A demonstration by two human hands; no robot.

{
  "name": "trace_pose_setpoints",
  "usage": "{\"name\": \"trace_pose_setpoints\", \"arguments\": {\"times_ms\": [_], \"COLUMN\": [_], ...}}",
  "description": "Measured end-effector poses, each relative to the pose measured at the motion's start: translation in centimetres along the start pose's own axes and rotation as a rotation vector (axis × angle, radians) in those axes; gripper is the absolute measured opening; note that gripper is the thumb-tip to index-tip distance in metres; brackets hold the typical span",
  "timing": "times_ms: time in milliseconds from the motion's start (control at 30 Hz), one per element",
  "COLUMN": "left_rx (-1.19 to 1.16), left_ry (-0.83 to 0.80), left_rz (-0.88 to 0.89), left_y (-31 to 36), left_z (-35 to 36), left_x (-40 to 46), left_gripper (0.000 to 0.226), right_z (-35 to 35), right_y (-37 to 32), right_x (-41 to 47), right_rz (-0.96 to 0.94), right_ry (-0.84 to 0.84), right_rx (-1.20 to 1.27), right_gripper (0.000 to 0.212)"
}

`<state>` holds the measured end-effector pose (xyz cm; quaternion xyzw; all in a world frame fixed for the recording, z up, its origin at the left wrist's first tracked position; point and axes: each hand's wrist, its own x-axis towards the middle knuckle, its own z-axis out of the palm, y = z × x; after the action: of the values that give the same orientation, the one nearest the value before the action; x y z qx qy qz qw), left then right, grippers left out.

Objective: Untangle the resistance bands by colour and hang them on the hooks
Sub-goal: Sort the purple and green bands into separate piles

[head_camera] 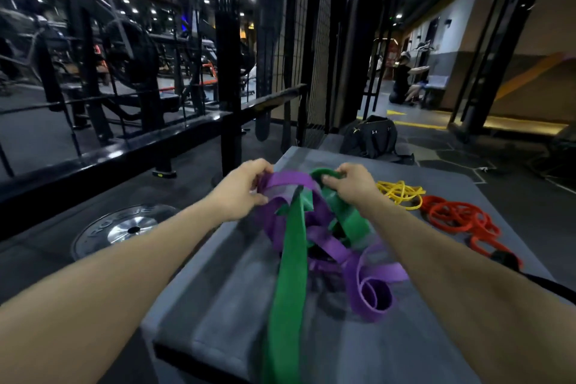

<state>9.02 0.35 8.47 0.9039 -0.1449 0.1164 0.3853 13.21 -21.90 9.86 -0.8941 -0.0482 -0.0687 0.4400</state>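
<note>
tangled bands (314, 237) on padded box (218, 305) centre | two loose band piles (436, 212) to their right | weight plate (131, 229) on floor left | bag (371, 137) behind box

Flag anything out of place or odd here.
The purple band and green band are knotted together on the grey pad, a green strip trailing off its near edge. A weight plate lies on the floor.
</note>
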Motion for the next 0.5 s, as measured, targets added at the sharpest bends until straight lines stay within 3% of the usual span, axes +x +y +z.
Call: {"name": "trace_pose_setpoints", "arguments": {"times_ms": [133, 233, 333, 400, 467, 500], "left_rx": [0.153, 0.274, 0.393, 0.475, 0.511, 0.481], "left_ry": [0.102, 0.097, -0.086, -0.333, -0.549, -0.583], "left_rz": [-0.016, -0.056, -0.144, -0.16, -0.176, -0.199], "left_y": [0.3, -0.2, -0.3, 0.0, 0.8, 1.1], "left_z": [-2.3, -2.7, -1.0, 0.7, 2.3, 3.1], "left_x": [0.7, -0.2, -1.5, -2.3, -2.7, -2.7], "left_gripper": [0.047, 0.047, 0.047, 0.046, 0.03, 0.017], "right_z": [-3.9, -5.5, -4.8, -3.9, -3.0, -2.7], "right_y": [0.1, 1.6, 3.3, 4.3, 5.1, 5.4], "right_x": [0.8, 0.3, -1.2, -2.1, -2.6, -2.7], "right_rz": [0.22, 0.333, 0.383, 0.42, 0.466, 0.477], "right_ry": [0.285, 0.37, 0.329, 0.268, 0.261, 0.278], "right_rx": [0.139, 0.134, 0.173, 0.289, 0.367, 0.386], "right_gripper": [0.017, 0.023, 0.029, 0.035, 0.036, 0.035]}}
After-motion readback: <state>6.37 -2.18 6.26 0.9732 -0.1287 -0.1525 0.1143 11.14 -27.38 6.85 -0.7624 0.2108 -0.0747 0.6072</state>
